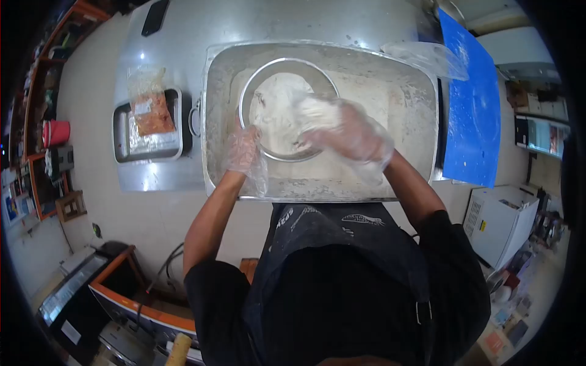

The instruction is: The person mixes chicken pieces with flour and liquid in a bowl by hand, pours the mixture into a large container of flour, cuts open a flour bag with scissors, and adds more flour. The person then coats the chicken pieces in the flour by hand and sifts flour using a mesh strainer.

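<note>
While the left hand (244, 149) gripped the bowl (292, 65) at its eight o'clock, head view, a blurred white piece (316, 112) showed over it, ten o'clock from the nearer right hand (353, 135); couldn't tell that grip.

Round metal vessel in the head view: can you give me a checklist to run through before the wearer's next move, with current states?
1. Left hand steadying the round metal vessel: ok, it holds the near left rim.
2. Vessel inside the large metal tray: ok.
3. Both hands covered: ok, clear plastic gloves.
4. Right hand grip: cannot tell; it is blurred over the vessel.
5. Loose plastic away from the large tray: not ok, clear plastic lies at its far right corner.
6. Packet outside the large tray: ok, it lies in the small tray.
</note>
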